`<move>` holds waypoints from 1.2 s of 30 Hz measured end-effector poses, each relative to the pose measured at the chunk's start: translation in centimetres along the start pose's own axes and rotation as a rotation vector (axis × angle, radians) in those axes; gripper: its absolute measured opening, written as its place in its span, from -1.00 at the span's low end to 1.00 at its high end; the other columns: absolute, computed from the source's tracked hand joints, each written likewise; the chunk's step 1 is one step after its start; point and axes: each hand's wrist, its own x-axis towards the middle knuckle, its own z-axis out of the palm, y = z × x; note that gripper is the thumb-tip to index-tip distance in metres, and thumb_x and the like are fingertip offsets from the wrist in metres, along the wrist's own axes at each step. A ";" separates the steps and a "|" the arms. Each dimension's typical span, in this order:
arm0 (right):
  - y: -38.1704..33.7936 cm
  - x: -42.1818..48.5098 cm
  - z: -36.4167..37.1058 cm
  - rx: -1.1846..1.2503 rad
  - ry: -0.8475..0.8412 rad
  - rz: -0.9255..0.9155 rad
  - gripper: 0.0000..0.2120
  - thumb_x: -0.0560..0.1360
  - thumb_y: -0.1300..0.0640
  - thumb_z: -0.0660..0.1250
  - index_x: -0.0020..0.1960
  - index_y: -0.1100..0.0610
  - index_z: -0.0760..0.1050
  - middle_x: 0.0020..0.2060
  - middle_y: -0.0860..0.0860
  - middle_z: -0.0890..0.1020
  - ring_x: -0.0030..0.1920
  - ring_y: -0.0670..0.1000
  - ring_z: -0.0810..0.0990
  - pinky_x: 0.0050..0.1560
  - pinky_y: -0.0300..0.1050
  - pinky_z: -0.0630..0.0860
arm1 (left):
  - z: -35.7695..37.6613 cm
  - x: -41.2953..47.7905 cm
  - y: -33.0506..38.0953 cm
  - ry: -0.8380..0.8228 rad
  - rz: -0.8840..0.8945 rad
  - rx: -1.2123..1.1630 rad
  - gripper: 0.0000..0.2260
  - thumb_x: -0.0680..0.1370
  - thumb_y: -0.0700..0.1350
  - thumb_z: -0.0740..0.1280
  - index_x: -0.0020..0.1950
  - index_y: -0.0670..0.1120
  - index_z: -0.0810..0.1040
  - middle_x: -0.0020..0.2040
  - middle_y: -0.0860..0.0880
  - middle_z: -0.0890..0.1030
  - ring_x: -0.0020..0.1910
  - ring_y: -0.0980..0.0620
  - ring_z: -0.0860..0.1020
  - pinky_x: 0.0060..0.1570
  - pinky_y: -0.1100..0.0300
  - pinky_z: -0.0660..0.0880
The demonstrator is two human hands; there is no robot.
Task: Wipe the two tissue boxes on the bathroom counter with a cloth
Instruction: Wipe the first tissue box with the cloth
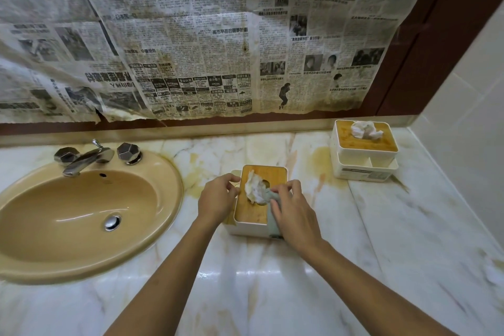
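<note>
A white tissue box with a wooden lid (249,211) stands on the marble counter (245,281) in front of me, a tissue sticking out of its slot. My left hand (218,196) grips the box's left side. My right hand (294,213) presses a grey-green cloth (273,222) onto the lid's right part, and the cloth hangs over the front edge. A second white tissue box with a wooden lid (364,148) sits at the back right corner, untouched, with a crumpled tissue on top.
A tan sink (81,215) with a chrome tap (87,157) fills the counter's left. Stained newspaper (191,35) covers the wall above. A tiled wall (469,123) bounds the right. Yellow stains mark the counter between the boxes.
</note>
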 end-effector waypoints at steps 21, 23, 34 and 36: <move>2.0 4.3 0.0 0.056 -0.040 -0.034 -0.88 0.64 0.05 0.19 0.15 0.04 0.37 0.12 0.02 0.29 -0.11 0.09 0.55 -0.20 0.04 0.58 | 0.0 0.3 -0.3 0.020 0.024 0.041 -0.79 0.53 -0.09 0.34 0.12 0.11 0.64 -0.22 0.18 0.58 -0.19 0.04 0.52 -0.31 0.19 0.35; 2.5 7.1 -0.3 0.053 -0.045 -0.012 -0.90 0.64 0.08 0.17 0.14 0.05 0.35 0.12 0.03 0.33 -0.08 0.11 0.55 -0.16 0.04 0.56 | 0.0 0.3 -0.3 0.013 0.024 0.034 -0.79 0.53 -0.09 0.34 0.12 0.11 0.64 -0.22 0.18 0.59 -0.16 0.03 0.53 -0.29 0.17 0.39; 4.3 8.3 -1.7 0.452 -0.150 0.212 -0.89 0.62 0.06 0.25 0.12 0.05 0.46 0.04 0.03 0.60 0.00 0.06 0.56 -0.12 -0.10 0.43 | -0.4 -0.6 1.3 -0.089 0.010 -0.057 -0.72 0.54 0.08 0.25 0.17 0.05 0.62 0.08 0.05 0.64 0.11 0.00 0.57 0.09 0.05 0.51; 4.9 7.5 -1.9 0.466 -0.133 0.228 -0.88 0.61 0.07 0.26 0.12 0.06 0.48 0.04 0.04 0.61 0.01 0.07 0.56 -0.11 -0.11 0.41 | -0.2 -1.1 2.3 -0.169 0.023 0.065 -0.44 0.39 0.34 0.25 0.26 0.04 0.55 0.15 0.05 0.57 0.19 -0.01 0.49 0.17 -0.03 0.45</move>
